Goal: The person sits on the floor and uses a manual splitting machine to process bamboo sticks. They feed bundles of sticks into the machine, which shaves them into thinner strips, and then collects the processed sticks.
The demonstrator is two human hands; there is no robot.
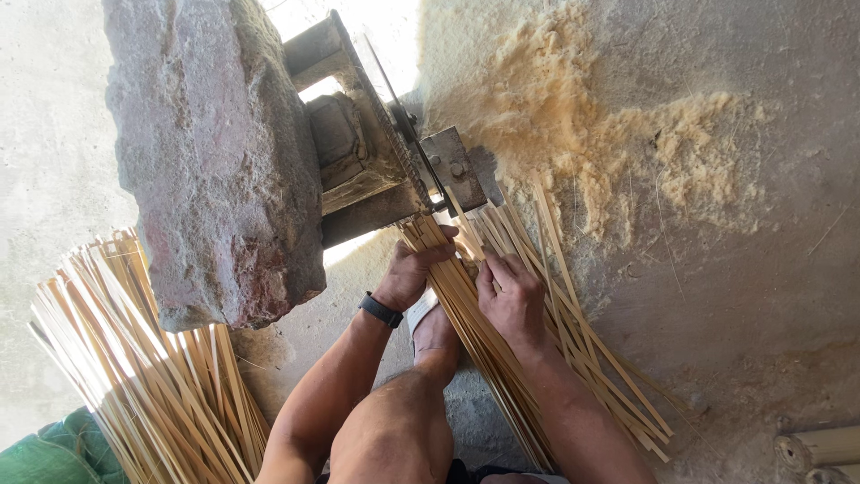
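The bundle of thin pale bamboo strips (502, 358) lies across my knee on the dusty concrete floor (761, 269), its long axis running from lower right up-left into the rusty metal cutting machine (394, 161). My left hand (408, 273) curls closed around the strips' top ends. My right hand (511, 300) presses flat on them, nearer me; its grip underneath may be closed.
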